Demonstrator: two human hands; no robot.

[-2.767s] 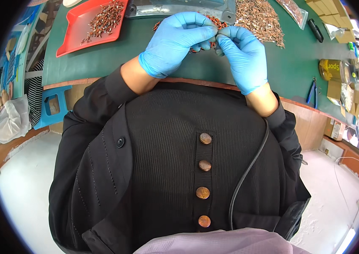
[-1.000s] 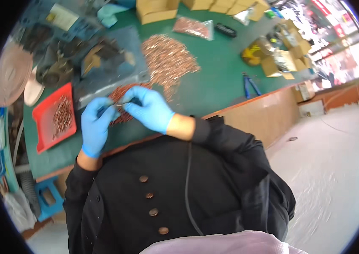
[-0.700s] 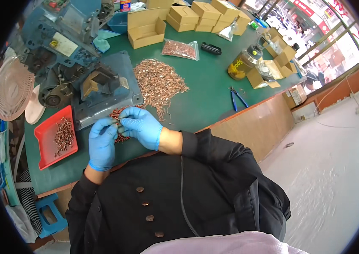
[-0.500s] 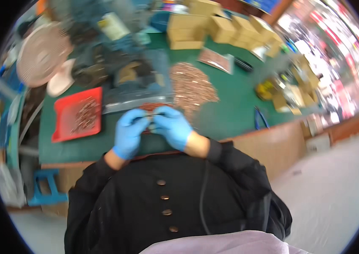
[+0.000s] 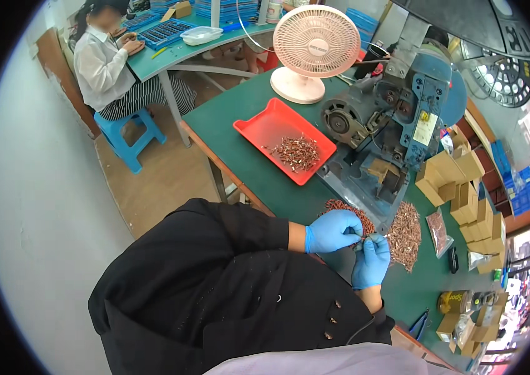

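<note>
Copper-coloured small metal parts [image 5: 347, 212], heaped on the green table [image 5: 246, 156] at centre-right. Left hand [image 5: 333, 230] and right hand [image 5: 371, 261], blue-gloved, pinch pieces between fingertips. Likely light, stiff, fiddly; best gripped individually at the ends.

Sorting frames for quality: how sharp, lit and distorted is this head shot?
Head view: sharp and evenly lit, no motion blur; both gloved hands and the red tray read clearly; fisheye bends the green table edge, with a black rim; windows at the lower right glare.
</note>
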